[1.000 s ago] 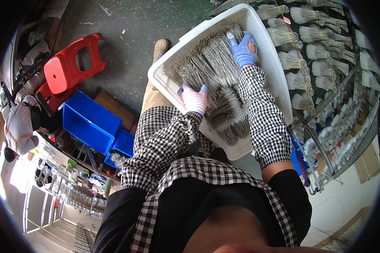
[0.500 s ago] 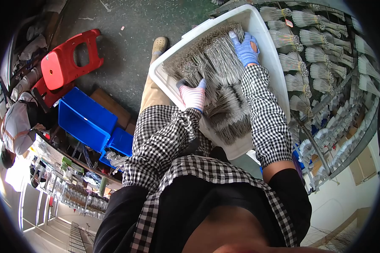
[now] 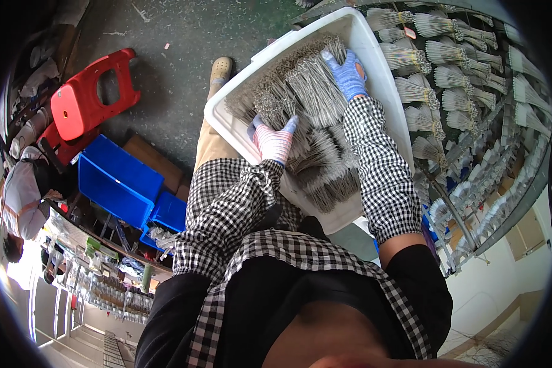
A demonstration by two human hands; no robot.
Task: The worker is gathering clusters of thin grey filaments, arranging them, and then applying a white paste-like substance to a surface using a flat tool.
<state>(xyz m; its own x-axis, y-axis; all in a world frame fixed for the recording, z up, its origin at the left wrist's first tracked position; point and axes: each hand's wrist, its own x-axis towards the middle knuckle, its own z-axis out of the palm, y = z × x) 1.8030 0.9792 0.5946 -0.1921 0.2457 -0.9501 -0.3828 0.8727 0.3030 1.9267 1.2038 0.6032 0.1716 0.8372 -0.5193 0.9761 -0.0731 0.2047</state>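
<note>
A white plastic tub [image 3: 383, 80] stands tilted in front of me, holding a mass of thin grey wires [image 3: 316, 92] in bundles. My right hand [image 3: 348, 75], in a blue glove with a hole in it, rests on the far right end of the wires, fingers stretched out. Nearer and to the left, my left hand [image 3: 273, 141], in a pink-and-white striped glove, lies against the wires with thumb and fingers spread apart; its fingertips are partly hidden among them. Shorter wire bundles [image 3: 325, 159] with pale ends lie in the near part of the tub.
On the right, a rack [image 3: 454, 202] carries many hanging wire bundles [image 3: 411, 58]. A red plastic stool [image 3: 73, 107] and blue bins [image 3: 119, 178] are at the left. Another person [image 3: 21, 196] is at the far left. The green floor [image 3: 172, 73] shows scattered scraps.
The view has shifted a little, so the tub and surroundings sit slightly further left. Both hands stay at nearly the same places on the wires.
</note>
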